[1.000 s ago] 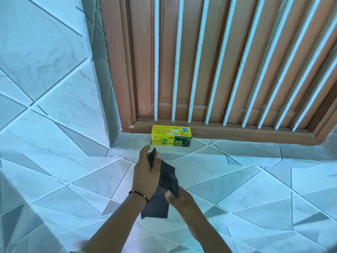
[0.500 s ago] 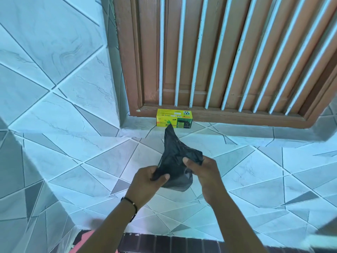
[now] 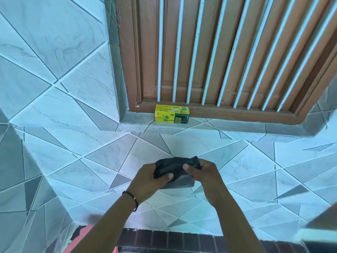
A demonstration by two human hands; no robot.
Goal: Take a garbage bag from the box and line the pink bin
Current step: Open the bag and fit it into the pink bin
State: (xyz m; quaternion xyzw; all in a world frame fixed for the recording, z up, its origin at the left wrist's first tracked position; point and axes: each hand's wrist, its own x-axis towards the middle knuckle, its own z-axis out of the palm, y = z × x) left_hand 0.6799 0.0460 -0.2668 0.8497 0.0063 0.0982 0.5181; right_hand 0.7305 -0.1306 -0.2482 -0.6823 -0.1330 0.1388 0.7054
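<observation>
In the head view, a yellow box of bin bags stands on the tiled ledge at the foot of a brown wooden window frame with white vertical bars; this box serves as the landmark. Well below the box, in front of the tiled wall, both hands hold a crumpled black garbage bag between them. The left hand grips the bag's left end, thumb pressed over its lower edge and fingers curled behind it; a thin black bracelet sits on that wrist. The right hand pinches the bag's right end, thumb on the front face and the other fingers wrapped behind. A flatter grey fold of the bag hangs beneath the bunched part. Far below the box, at the bottom edge, a pink rim shows beside a strip of dark brown tiles; nothing lies between the hands and the box. Compared with half a second ago, the bag no longer stands up in a point toward the box but is gathered into a low wad, and the hands sit closer together on it.
</observation>
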